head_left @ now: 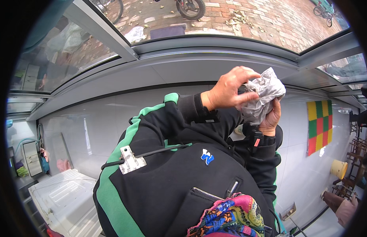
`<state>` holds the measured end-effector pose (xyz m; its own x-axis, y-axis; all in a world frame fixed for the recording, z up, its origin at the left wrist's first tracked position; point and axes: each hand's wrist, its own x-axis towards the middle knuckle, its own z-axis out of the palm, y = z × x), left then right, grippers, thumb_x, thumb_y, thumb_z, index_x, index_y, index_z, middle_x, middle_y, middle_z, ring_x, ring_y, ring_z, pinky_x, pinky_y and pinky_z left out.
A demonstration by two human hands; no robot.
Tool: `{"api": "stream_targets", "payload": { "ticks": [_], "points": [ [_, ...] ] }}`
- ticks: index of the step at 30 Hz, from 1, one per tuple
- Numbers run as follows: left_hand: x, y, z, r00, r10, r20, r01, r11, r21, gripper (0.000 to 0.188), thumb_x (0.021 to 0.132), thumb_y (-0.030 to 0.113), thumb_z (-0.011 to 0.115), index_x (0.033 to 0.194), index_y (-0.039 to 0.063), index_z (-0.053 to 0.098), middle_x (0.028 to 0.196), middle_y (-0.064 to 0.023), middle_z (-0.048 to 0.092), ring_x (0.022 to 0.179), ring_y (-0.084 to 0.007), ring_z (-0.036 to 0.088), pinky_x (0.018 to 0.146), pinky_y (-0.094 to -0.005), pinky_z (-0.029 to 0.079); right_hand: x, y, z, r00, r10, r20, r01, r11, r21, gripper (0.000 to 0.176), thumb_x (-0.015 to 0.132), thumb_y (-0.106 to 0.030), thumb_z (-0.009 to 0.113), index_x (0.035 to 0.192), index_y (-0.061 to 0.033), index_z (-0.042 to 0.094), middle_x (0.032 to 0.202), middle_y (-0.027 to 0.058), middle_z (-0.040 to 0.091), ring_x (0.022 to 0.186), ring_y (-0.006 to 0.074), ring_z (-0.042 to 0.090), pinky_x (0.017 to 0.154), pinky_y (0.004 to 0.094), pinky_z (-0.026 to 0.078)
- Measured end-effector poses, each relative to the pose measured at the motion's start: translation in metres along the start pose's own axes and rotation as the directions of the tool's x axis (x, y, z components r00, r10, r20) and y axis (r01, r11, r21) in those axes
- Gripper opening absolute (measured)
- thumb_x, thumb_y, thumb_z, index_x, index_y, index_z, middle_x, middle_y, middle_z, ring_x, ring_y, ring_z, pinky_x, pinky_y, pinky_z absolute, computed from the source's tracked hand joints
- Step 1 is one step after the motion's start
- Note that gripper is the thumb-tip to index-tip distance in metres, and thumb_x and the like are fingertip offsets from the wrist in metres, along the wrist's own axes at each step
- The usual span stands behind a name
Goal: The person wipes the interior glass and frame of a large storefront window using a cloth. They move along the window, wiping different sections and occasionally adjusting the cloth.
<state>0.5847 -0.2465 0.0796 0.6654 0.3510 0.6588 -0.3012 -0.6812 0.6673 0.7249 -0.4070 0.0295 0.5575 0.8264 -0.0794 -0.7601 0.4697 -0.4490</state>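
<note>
A crumpled light-grey cloth [265, 96] is bunched between my two hands, above my knees. My right hand [271, 118] grips it from below and from its right side, with the thumb pressed along its edge. From the left, my left hand [231, 86] lies against the bundle. The left thumb rests across the cloth and the curled fingers meet its upper edge, leaving a gap between thumb and forefinger. Part of the left palm and most of the right fingers are hidden by the cloth.
Beyond my hands runs a grey metal window frame [216, 46] above a pale ledge [183, 69]. A white appliance [65, 195] stands at lower left. To the right are a coloured foam mat [319, 127], a yellow bucket [339, 169], wooden stools, a dustpan [288, 211] and another person [339, 204].
</note>
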Motion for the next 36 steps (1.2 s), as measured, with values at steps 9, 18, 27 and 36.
{"api": "stream_targets", "payload": {
  "ticks": [9,18,27,36],
  "points": [
    [-0.014,0.015,-0.002,0.996,0.018,-0.086,-0.02,1.0,-0.019,0.052,0.065,-0.008,0.071,0.114,0.009,0.067,0.111,-0.0133,0.065,0.093,-0.0319,0.068,0.076,-0.0359,0.057,0.001,0.029,0.022,0.996,-0.048,0.075,0.069,0.949,-0.306,0.05,0.101,-0.027,0.055,0.145,-0.0066,0.044,0.138,0.0094,0.054,0.128,0.0233,0.051,0.111,0.0408,0.039],
    [-0.023,-0.023,-0.128,0.927,-0.269,-0.26,0.272,0.962,-0.026,0.043,0.067,-0.016,0.058,0.101,0.007,0.068,0.098,-0.012,0.068,0.089,-0.0269,0.068,0.081,-0.0326,0.055,0.01,-0.018,0.003,0.982,-0.184,0.033,0.187,0.953,-0.238,0.036,0.101,-0.02,0.054,0.134,-0.0071,0.058,0.14,0.0076,0.052,0.131,0.0247,0.048,0.11,0.0422,0.038],
    [-0.085,-0.094,-0.244,0.939,-0.339,0.065,-0.015,0.147,0.989,0.041,0.075,0.0,0.063,0.114,0.015,0.065,0.116,-0.0074,0.064,0.108,-0.0279,0.061,0.094,-0.045,0.049,0.014,-0.077,-0.063,0.962,-0.258,-0.093,0.221,0.93,-0.292,0.039,0.104,-0.009,0.045,0.142,-0.0207,0.047,0.145,0.0086,0.048,0.131,0.029,0.05,0.103,0.0499,0.047],
    [-0.098,-0.128,-0.246,0.909,-0.414,-0.036,0.167,0.286,0.944,0.043,0.074,0.005,0.061,0.117,0.008,0.062,0.115,-0.0132,0.063,0.103,-0.0334,0.063,0.089,-0.0435,0.051,-0.005,-0.114,-0.137,0.863,-0.425,-0.274,0.32,0.879,-0.355,0.059,0.101,-0.006,0.051,0.15,-0.0225,0.023,0.144,0.0101,0.045,0.128,0.0299,0.051,0.097,0.0521,0.049]
  ]
}}
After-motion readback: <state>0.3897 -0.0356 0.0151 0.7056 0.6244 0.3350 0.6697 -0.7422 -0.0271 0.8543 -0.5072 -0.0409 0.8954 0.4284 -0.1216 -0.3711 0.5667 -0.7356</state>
